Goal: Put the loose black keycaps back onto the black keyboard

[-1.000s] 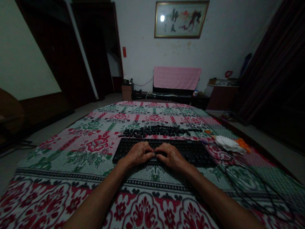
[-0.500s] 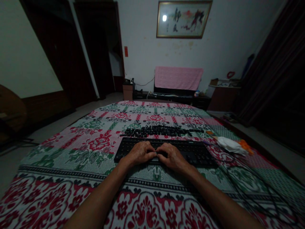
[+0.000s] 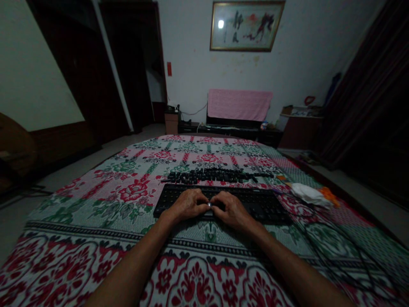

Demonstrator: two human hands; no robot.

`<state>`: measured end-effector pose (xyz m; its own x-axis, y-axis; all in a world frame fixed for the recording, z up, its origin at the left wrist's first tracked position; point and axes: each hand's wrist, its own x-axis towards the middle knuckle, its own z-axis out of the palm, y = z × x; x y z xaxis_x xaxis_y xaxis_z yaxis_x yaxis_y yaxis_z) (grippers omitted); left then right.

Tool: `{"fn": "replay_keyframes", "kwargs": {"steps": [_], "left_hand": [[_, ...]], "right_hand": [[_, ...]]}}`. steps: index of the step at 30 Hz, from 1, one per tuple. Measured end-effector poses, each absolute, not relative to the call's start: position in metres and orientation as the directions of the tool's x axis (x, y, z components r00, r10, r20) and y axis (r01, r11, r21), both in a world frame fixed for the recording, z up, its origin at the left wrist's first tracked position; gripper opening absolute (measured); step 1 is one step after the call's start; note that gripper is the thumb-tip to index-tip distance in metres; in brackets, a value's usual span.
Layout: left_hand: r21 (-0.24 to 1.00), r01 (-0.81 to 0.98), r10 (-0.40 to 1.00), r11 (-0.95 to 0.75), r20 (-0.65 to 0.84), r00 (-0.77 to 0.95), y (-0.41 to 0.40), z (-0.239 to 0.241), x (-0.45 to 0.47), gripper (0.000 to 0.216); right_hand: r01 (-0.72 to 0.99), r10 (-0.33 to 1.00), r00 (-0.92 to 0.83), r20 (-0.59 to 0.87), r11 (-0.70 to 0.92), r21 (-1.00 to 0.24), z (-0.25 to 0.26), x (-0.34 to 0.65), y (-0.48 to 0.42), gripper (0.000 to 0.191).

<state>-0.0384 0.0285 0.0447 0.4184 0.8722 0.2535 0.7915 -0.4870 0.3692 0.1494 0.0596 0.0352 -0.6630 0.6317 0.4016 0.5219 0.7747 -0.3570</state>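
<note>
A black keyboard [image 3: 266, 204] lies flat on the patterned cloth in front of me, with its keycaps off over much of its face. My left hand [image 3: 189, 204] rests over its near middle, thumb and forefinger drawn together. Close beside it, my right hand [image 3: 229, 208] holds the same pinched pose, fingertips almost meeting those of the left. Between the fingertips shows a small shiny piece [image 3: 209, 204], too small to name. Behind the keyboard, loose black keycaps [image 3: 211, 175] are spread in a long row.
On the right lie a white cloth-like bundle [image 3: 309, 194], an orange item [image 3: 329, 197] and a black cable [image 3: 345, 247] in loops. The floral cloth [image 3: 128, 264] covers the surface. Against the far wall stands a low cabinet under a pink cloth [image 3: 239, 104].
Both hands stay almost in place. The small piece between the fingertips now catches the light more brightly. Keyboard and loose keycaps have not moved.
</note>
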Motion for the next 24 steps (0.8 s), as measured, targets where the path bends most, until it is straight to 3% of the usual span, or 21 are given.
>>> {"fn": "replay_keyframes", "kwargs": {"steps": [24], "left_hand": [[0.325,0.827,0.887,-0.458,0.235,0.398,0.0324,0.0414,-0.0362,0.027]], "right_hand": [[0.524,0.654,-0.618,0.436,0.757,-0.391,0.0306,0.1486,0.0611,0.016]]}}
